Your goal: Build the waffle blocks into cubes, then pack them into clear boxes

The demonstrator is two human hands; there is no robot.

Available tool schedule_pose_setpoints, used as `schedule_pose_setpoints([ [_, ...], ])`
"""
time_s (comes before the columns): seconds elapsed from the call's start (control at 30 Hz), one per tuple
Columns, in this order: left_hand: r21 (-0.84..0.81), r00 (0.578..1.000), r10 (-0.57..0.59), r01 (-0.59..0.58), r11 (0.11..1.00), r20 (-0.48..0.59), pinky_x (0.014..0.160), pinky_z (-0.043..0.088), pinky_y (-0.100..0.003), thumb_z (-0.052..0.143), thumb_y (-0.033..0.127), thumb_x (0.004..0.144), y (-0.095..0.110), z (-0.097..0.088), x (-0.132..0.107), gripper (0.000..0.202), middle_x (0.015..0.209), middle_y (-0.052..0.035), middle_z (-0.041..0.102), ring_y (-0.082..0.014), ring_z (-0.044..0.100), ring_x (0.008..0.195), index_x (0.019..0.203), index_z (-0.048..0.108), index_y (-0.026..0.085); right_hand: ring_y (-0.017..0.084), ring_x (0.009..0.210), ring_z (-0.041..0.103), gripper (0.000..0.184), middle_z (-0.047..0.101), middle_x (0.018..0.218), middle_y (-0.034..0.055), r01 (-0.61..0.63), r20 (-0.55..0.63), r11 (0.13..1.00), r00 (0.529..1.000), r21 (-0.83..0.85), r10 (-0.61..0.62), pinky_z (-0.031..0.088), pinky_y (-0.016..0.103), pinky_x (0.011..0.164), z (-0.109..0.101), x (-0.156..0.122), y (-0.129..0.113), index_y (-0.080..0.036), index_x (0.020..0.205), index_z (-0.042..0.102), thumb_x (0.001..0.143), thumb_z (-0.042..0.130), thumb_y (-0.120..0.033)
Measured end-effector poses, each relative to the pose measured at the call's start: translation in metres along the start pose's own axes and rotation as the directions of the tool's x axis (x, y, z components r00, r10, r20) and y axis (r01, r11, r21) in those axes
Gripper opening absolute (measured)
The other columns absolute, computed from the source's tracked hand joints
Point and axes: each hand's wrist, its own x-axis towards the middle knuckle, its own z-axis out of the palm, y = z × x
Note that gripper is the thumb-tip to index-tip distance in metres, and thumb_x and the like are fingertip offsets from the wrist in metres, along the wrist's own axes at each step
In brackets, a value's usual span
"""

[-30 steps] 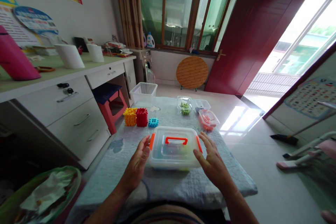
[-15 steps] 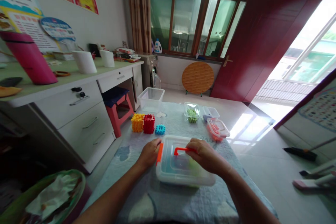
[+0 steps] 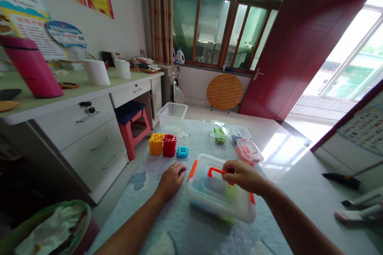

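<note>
A lidded clear plastic storage box (image 3: 206, 203) with orange side clips is in front of me, slightly tilted. My right hand (image 3: 241, 175) grips the orange handle (image 3: 216, 170) on its lid. Blurred green and blue shapes show through the plastic. To the left of the box, my left hand (image 3: 172, 179) is apart from it, fingers loosely curled; what lies within them, if anything, is hidden. Beyond that hand stand a yellow block cube (image 3: 156, 144), a red block cube (image 3: 169, 145) and a smaller light-blue block piece (image 3: 182, 152).
On the cloth-covered table (image 3: 143, 207) are an open clear bin (image 3: 173, 113), a container with green pieces (image 3: 219, 132), a container with purple pieces (image 3: 239, 133) and a small box with a red-edged lid (image 3: 249, 151). A desk (image 3: 74, 99) and waste bin (image 3: 85, 227) flank the left.
The box has moved right and turned slightly, with my right hand on its handle. My left hand has come away from the left clip.
</note>
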Motion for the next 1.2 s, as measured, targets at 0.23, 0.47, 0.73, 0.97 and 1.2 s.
schedule_pose_setpoints([
  [0.23,0.010,1.000,-0.011,0.011,1.000,-0.006,0.077,0.044,-0.030,0.049,0.014,0.077,0.000,0.001,0.001,0.017,0.086,-0.0044,0.063,-0.0191,0.058,0.082,0.083,0.064,0.019,0.008,0.053,0.044,0.022,0.053,0.063,-0.0035,-0.119,-0.005,0.908,0.991,0.402,0.131,0.033,0.021,0.047,-0.017,0.025,-0.003,-0.016,0.072,0.059,0.067,0.066,-0.037],
  [0.47,0.016,1.000,-0.013,0.014,1.000,-0.018,0.079,0.045,-0.030,0.047,0.012,0.077,-0.004,0.001,0.002,0.020,0.086,-0.0046,0.065,-0.0185,0.061,0.082,0.085,0.065,0.018,0.010,0.065,0.054,0.013,0.061,0.074,0.0013,-0.045,-0.097,0.781,0.986,0.623,0.134,0.041,0.021,0.053,-0.037,0.075,-0.024,-0.016,0.073,0.065,0.063,0.070,-0.023],
  [0.73,-0.036,0.999,-0.039,0.038,0.999,-0.033,0.079,0.047,-0.031,0.047,0.016,0.076,-0.001,-0.003,0.001,0.019,0.084,-0.0045,0.067,-0.0192,0.062,0.081,0.082,0.065,0.018,0.007,0.054,0.050,0.003,0.057,0.062,-0.0015,-0.009,-0.230,0.722,0.945,0.692,0.232,0.041,0.019,0.048,-0.051,0.152,-0.049,-0.014,0.072,0.062,0.072,0.062,-0.011],
  [0.97,-0.064,0.998,-0.053,0.051,0.997,-0.023,0.076,0.046,-0.030,0.046,0.018,0.077,-0.004,-0.002,0.001,0.019,0.083,-0.0043,0.066,-0.0192,0.062,0.080,0.082,0.064,0.018,0.007,0.052,0.049,0.011,0.052,0.057,-0.0031,-0.072,-0.231,0.733,0.924,0.677,0.305,0.043,0.019,0.050,-0.049,0.206,-0.048,-0.013,0.070,0.058,0.080,0.062,-0.009],
  [1.2,-0.074,0.997,-0.071,0.071,0.995,-0.003,0.075,0.046,-0.029,0.045,0.019,0.079,-0.002,-0.003,0.001,0.018,0.083,-0.0044,0.065,-0.0194,0.061,0.079,0.082,0.063,0.019,0.018,0.096,0.062,0.032,0.061,0.115,0.0073,-0.164,-0.198,0.732,0.903,0.661,0.381,0.055,0.038,0.080,-0.043,0.241,-0.040,-0.016,0.118,0.057,0.092,0.057,-0.035],
])
